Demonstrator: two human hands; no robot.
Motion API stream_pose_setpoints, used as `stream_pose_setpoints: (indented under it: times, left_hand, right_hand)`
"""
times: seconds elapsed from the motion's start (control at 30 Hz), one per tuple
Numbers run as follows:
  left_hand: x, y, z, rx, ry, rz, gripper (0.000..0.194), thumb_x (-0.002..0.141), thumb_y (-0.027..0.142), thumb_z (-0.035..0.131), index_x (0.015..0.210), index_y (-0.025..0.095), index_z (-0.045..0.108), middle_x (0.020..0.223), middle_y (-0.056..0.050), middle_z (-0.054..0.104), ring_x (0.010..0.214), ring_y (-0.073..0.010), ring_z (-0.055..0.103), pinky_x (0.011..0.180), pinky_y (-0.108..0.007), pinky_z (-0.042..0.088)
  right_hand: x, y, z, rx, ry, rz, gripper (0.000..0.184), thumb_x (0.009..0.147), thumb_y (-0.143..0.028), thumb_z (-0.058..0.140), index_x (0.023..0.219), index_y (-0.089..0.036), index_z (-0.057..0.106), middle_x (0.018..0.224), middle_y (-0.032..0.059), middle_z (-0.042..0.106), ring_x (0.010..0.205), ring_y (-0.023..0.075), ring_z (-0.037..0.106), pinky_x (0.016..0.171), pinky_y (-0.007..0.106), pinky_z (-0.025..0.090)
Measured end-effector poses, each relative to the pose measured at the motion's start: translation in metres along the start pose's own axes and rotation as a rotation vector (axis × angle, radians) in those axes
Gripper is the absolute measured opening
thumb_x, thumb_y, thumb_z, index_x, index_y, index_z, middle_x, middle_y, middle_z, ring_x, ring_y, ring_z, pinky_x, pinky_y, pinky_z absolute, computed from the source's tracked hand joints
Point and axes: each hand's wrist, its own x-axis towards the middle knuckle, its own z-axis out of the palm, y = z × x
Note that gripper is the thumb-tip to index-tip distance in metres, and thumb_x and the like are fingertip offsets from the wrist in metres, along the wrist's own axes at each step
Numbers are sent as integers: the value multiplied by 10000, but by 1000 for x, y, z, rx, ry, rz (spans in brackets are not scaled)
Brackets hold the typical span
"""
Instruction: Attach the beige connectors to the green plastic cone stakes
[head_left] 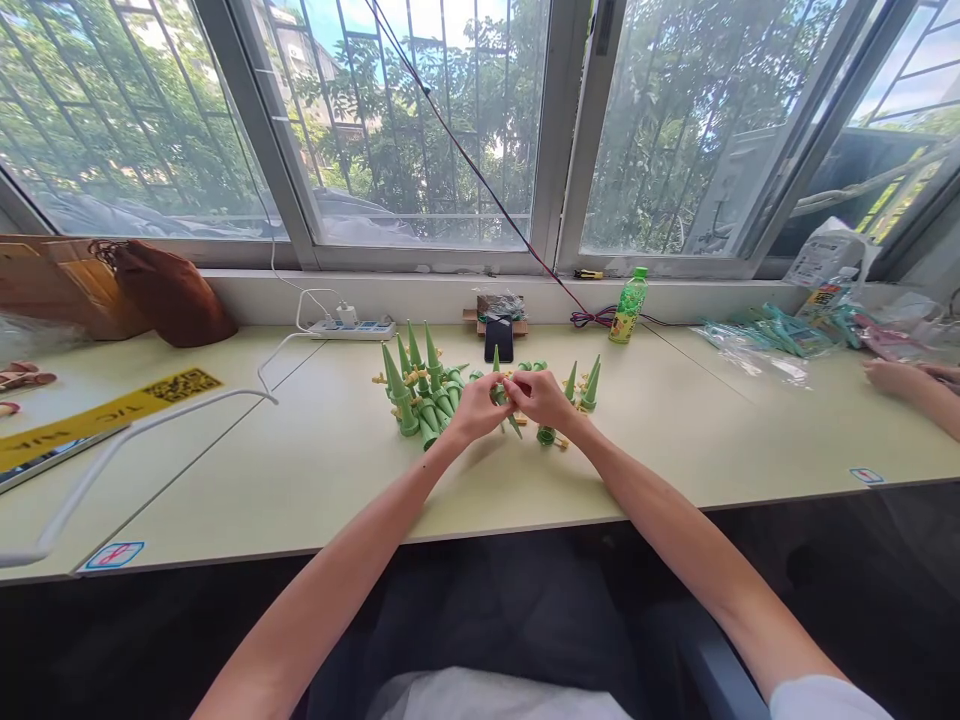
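Hands met at a green cone, with more cones on both sides

I had the left hand (477,408) and the right hand (541,397) together above the near-middle part of the pale desk (300,480). Both were narrow, fingers drawn in and fingertips meeting. A slim green cone (513,424) showed between and just below them, its point slanting down and to the right; from my view I could not tell which hand bore its weight, and the fingers hid its upper part.

Just left of the left hand I saw the large cluster of green cones (403,400), several upright at the back and others lying over one another, with small yellow pieces (378,379) among them. To the right of the right hand stood a smaller group of cones (591,386), and a green ringed part (546,436) lay below that hand, toward the near edge, beside more yellow bits (562,443). Another cone tip (496,360) rose just beyond the hands.

On the far side, I had a black phone (499,340) in front of a small open box (480,318), a white power strip (360,330) to the left and a green-capped bottle (628,308) to the right. At the far right, another person's hand (896,379) was near some plastic packets (795,330), well apart from mine.
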Motion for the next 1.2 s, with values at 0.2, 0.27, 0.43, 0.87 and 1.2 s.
stream_pose_setpoints:
  times: [0.2, 0.27, 0.43, 0.87, 1.2]
  left_hand:
    - [-1, 5, -2, 72, 32, 20, 180, 723, 312, 644, 833, 171, 627, 673, 14, 571, 593, -110, 467, 577, -228, 356]
    - [-2, 6, -3, 79, 35, 18, 190, 722, 318, 652, 843, 172, 634, 676, 13, 576, 596, -113, 472, 578, -229, 356]
    - [-2, 5, -3, 80, 29, 18, 216, 721, 327, 665, 874, 175, 646, 695, 14, 587, 605, -116, 493, 591, -230, 369]
    - [2, -6, -2, 112, 38, 16, 243, 760, 358, 674, 919, 178, 642, 771, -13, 637, 647, -140, 540, 620, -251, 388]
    - [0, -4, -1, 150, 46, -12, 281, 766, 418, 665, 916, 181, 646, 719, -12, 619, 630, -149, 518, 600, -258, 362]
  right_hand:
    - [1, 2, 0, -40, -17, 11, 399, 924, -368, 436, 573, -199, 346, 501, -25, 379, 500, 102, 320, 524, 272, 235]
    - [1, 3, 0, -40, -18, 16, 406, 924, -373, 437, 569, -197, 349, 501, -24, 382, 502, 102, 322, 524, 271, 235]
    - [1, 2, 0, -37, -17, 43, 418, 921, -375, 438, 551, -192, 372, 503, -17, 401, 514, 103, 338, 529, 267, 243]
    - [1, 4, -1, 16, -35, 63, 445, 925, -447, 455, 567, -184, 447, 506, -27, 416, 520, 100, 341, 532, 254, 265]
    - [2, 4, 1, 98, -55, 101, 324, 897, -436, 531, 698, -180, 543, 633, 16, 605, 557, 117, 470, 560, 244, 344]
